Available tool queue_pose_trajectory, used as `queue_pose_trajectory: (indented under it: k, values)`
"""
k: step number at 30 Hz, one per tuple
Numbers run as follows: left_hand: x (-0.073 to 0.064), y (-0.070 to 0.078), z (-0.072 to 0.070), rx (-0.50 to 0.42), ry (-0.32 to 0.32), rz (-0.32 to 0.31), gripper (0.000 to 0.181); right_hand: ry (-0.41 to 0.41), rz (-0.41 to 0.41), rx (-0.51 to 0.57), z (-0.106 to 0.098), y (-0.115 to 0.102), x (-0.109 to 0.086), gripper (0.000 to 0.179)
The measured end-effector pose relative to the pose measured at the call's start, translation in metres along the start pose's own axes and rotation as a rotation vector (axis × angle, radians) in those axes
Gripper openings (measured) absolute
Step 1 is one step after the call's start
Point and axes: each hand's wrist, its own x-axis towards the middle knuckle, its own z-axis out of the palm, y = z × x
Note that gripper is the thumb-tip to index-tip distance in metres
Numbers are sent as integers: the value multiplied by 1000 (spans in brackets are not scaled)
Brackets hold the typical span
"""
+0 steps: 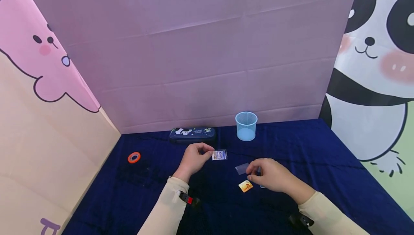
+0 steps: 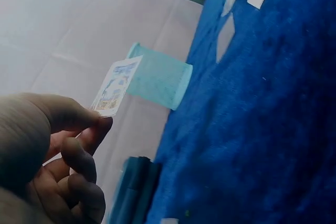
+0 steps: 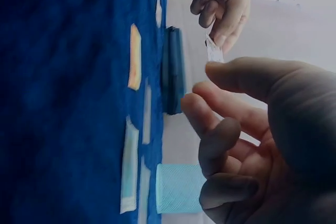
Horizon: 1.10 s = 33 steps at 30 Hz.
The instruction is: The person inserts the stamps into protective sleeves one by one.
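My left hand [image 1: 194, 160] pinches the edge of a small blue-and-white picture card [image 1: 220, 155] between thumb and fingertips. A clear border shows around the card, which is raised off the cloth in the left wrist view. My right hand [image 1: 273, 175] hovers over the cloth with thumb and fingers apart and loosely curled, nothing between them in the right wrist view. Below its fingertips lies a yellow-orange picture card [image 1: 245, 186]. A clear plastic sleeve [image 1: 242, 169] lies just beyond it. Another pale blue card [image 3: 129, 166] is mostly hidden under the right hand in the head view.
On the dark blue cloth [image 1: 129, 199], a pencil case [image 1: 192, 134] with panda pictures lies at the back by the pale wall sheet. A light blue mesh cup [image 1: 246, 127] stands to its right. An orange ring-shaped roll [image 1: 134, 157] lies at the left.
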Motion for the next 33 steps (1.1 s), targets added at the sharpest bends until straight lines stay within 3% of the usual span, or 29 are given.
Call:
queue_pose_trajectory:
  k: [9,18,33]
  values:
    - [1,-17,11,-1,-4,-109,4,-43,-8,-92,6,13,1,17]
    - [-1,-22,17,43,-26,-151,7,-44,-14,-151,10,11,-1,20]
    - [-7,-23,15,155,-43,-202,8,-56,-51,-225,15,11,-1,28]
